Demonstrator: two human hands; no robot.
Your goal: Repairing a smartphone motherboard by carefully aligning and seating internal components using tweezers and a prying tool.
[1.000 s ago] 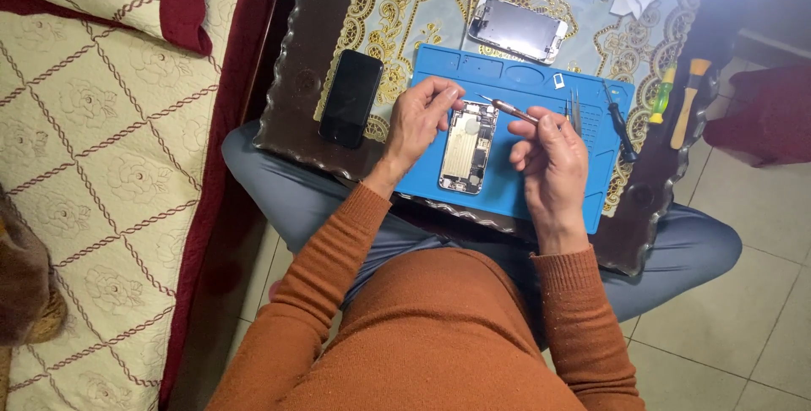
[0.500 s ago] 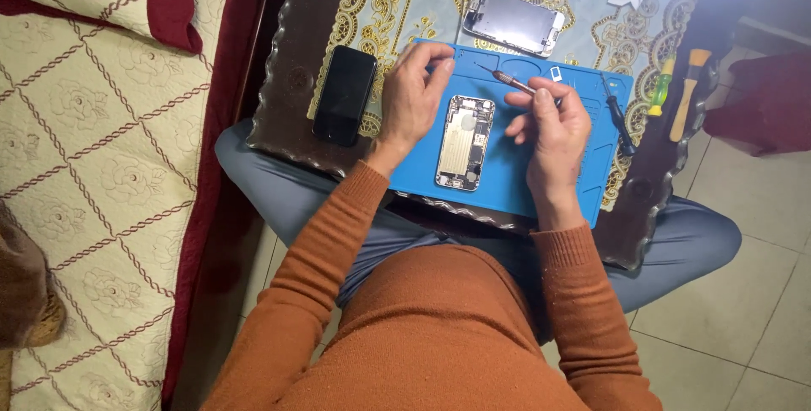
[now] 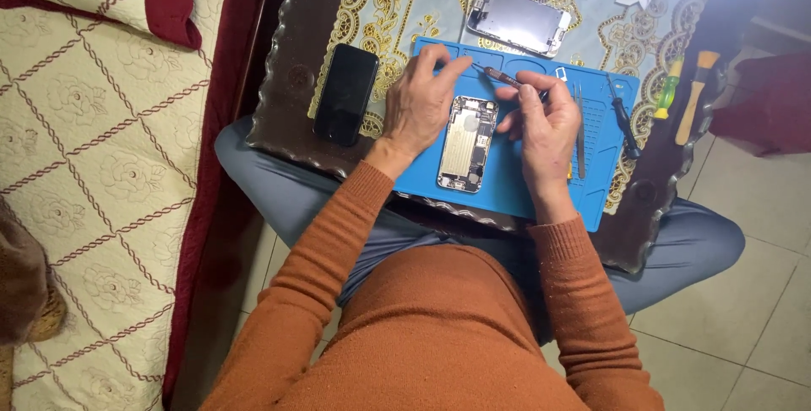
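- now the opened phone chassis [image 3: 466,142] lies on the blue repair mat [image 3: 604,166], between both hands.
- right hand [image 3: 547,119] pinches a thin screwdriver [image 3: 500,78]; left hand [image 3: 420,105] is loosely curled, fingertips meeting the tool's tip.
- risk: a tiny screw could drop and roll off the mat, since it is handled in the air.
- since half a second ago, the hands have lifted off the chassis towards the mat's top edge.
- separated screen [image 3: 517,21] and black phone [image 3: 345,94] lie apart.

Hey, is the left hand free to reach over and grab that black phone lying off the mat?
Probably yes. The black phone lies flat and uncovered just beside the left hand, with only bare table between them. The hand seems to hold nothing, though its fingertips meet the thin tool held by the right hand.
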